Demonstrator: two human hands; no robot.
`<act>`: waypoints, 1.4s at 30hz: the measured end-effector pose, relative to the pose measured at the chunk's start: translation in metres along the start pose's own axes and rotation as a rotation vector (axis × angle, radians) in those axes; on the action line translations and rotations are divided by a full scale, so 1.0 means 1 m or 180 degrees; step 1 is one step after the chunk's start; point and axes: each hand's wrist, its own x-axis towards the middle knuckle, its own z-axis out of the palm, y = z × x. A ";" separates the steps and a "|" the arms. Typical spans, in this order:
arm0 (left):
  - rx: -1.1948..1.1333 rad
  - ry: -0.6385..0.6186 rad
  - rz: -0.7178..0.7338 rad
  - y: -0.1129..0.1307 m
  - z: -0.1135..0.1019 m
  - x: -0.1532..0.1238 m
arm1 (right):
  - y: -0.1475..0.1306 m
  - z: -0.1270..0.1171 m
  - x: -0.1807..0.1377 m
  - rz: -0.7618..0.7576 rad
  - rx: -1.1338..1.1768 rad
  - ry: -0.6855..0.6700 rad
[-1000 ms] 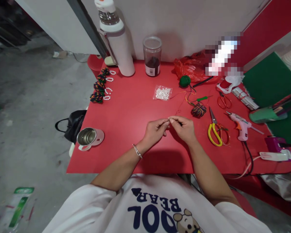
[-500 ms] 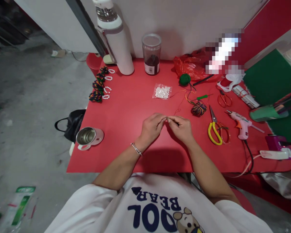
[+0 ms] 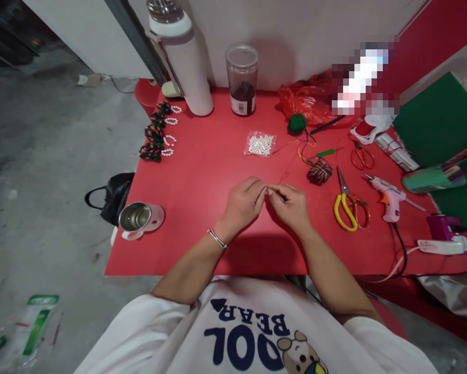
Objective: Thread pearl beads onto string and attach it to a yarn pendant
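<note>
Head view. Both hands meet at the middle of the red table (image 3: 202, 171), fingertips pinched together. Left hand (image 3: 243, 202) and right hand (image 3: 290, 205) each pinch something tiny between thumb and forefinger; it looks like a thin red thread (image 3: 285, 176), which runs off toward 1 o'clock, but against the red top it is too fine to be sure, and whether a bead sits on it cannot be told.

At 1 o'clock from the hands, a multicoloured yarn ball (image 3: 319, 172); beyond it, a green yarn ball (image 3: 297, 123). At 12 o'clock, a small bag of white beads (image 3: 260, 144). At 3 o'clock, yellow-handled scissors (image 3: 344, 205), then a pink glue gun (image 3: 387, 195). At 9 o'clock, a steel cup (image 3: 135, 217). Finished woven rings with bead loops (image 3: 155, 132) lie at 10 o'clock.

Handling, by judgement: thread is near weightless, limp, slips easily and frays at the end. Best pinched close to its tip, kept short and taut between the two hands.
</note>
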 end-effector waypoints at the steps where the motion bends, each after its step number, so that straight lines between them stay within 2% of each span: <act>1: -0.0095 0.0045 -0.0091 0.000 0.002 0.000 | 0.000 0.000 0.000 0.0048 0.0011 -0.0006; 6: -0.0493 0.0121 -0.0644 0.001 0.009 -0.003 | 0.001 0.001 0.000 0.0122 -0.0014 -0.0008; 9: -0.0663 0.0112 -0.0798 0.000 0.009 -0.004 | 0.004 0.001 0.000 0.0117 -0.0053 0.0005; 13: -0.0819 0.0062 -0.0740 0.000 0.007 -0.003 | 0.005 0.001 0.000 0.0048 -0.0007 0.0062; 18: -0.0583 0.0084 -0.0481 0.000 0.006 -0.003 | 0.005 0.004 0.000 -0.0129 -0.0055 0.0186; 23: -0.0465 0.0202 -0.0400 0.002 0.010 -0.005 | 0.004 0.009 -0.004 -0.0004 -0.0274 0.0253; 35: -0.1051 0.0236 -0.1353 0.009 0.017 -0.006 | -0.001 0.011 -0.004 0.0191 -0.0120 0.0347; 38: -0.1057 0.0181 -0.1285 0.008 0.015 -0.006 | 0.000 0.011 -0.004 0.0165 -0.0140 0.0356; 42: -0.0849 0.0141 -0.0938 0.003 0.011 -0.005 | 0.001 0.011 -0.004 0.0070 -0.0153 0.0368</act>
